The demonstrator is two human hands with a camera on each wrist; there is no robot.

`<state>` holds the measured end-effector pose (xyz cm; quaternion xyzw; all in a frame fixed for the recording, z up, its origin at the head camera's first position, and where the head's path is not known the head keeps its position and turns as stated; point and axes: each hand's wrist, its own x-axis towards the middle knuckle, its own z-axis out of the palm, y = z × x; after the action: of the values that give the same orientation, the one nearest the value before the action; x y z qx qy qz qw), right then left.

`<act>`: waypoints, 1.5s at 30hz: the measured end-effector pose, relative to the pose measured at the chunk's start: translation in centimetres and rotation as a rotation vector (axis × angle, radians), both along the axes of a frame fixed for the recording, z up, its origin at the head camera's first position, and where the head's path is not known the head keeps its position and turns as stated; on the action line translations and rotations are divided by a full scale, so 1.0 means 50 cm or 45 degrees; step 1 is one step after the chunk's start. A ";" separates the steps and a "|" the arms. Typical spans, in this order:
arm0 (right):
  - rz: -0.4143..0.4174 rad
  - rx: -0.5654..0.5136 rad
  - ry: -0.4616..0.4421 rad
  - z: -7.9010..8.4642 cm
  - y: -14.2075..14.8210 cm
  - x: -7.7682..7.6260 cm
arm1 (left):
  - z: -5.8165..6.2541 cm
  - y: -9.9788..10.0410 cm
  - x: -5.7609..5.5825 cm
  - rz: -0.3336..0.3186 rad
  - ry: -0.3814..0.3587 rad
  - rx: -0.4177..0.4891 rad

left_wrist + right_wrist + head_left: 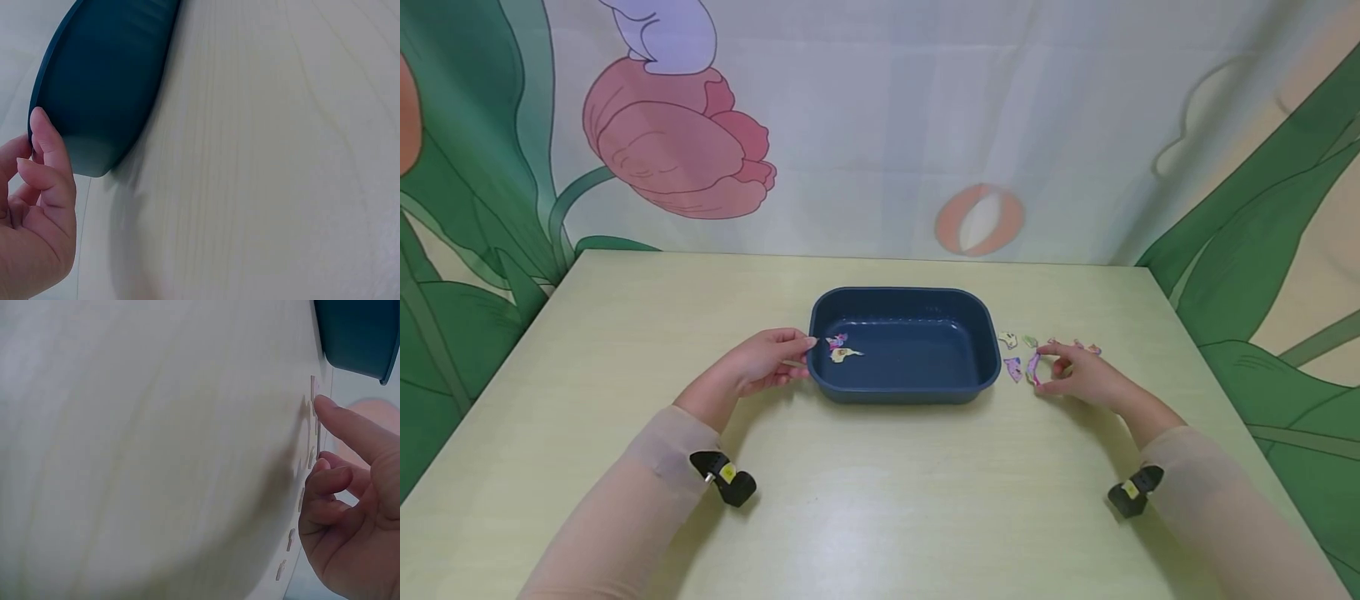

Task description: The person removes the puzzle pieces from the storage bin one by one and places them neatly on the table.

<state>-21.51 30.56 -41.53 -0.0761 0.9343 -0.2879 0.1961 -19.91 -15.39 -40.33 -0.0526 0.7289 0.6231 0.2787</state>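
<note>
Left hand grips the tray; right hand pinches a purple piece. Patterned bits lie inside; others seem left outside.

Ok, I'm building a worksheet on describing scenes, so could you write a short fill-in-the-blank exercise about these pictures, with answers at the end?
1. The left hand touches the rim of a tray whose colour is dark ____.
2. The right hand has its thumb and a finger at a curved piece coloured ____.
3. In the head view, the small pieces inside the tray lie toward its ____ end.
4. Outside the tray, more pieces lie on the ____.

Missing words: blue; purple; left; table.
</note>
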 end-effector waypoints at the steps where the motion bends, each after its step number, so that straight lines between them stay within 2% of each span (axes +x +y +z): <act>1: 0.003 0.004 -0.003 -0.002 0.000 -0.001 | 0.000 0.001 0.000 0.001 -0.001 -0.001; 13: 0.018 0.045 -0.002 -0.011 0.002 -0.008 | -0.001 0.000 -0.001 0.000 -0.003 -0.001; 26: 0.009 0.066 0.022 0.020 -0.004 -0.002 | 0.000 0.000 -0.001 -0.001 -0.001 0.011; 30: 0.010 -0.011 0.065 0.024 -0.012 -0.005 | 0.001 -0.001 0.000 -0.004 0.002 0.010; 36: 0.023 -0.161 0.198 0.040 -0.054 -0.008 | 0.000 -0.001 0.000 -0.006 -0.002 0.010; 40: 0.013 -0.289 0.207 0.051 -0.093 -0.009 | 0.000 -0.002 0.000 -0.009 0.000 0.024; 45: 0.068 -0.418 0.197 0.075 -0.145 -0.003 | -0.002 -0.003 0.000 -0.018 0.008 0.021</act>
<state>-21.67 23.33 -37.79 -0.1541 0.8846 -0.4246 0.1160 -19.92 -15.56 -40.42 -0.0433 0.7250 0.6273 0.2811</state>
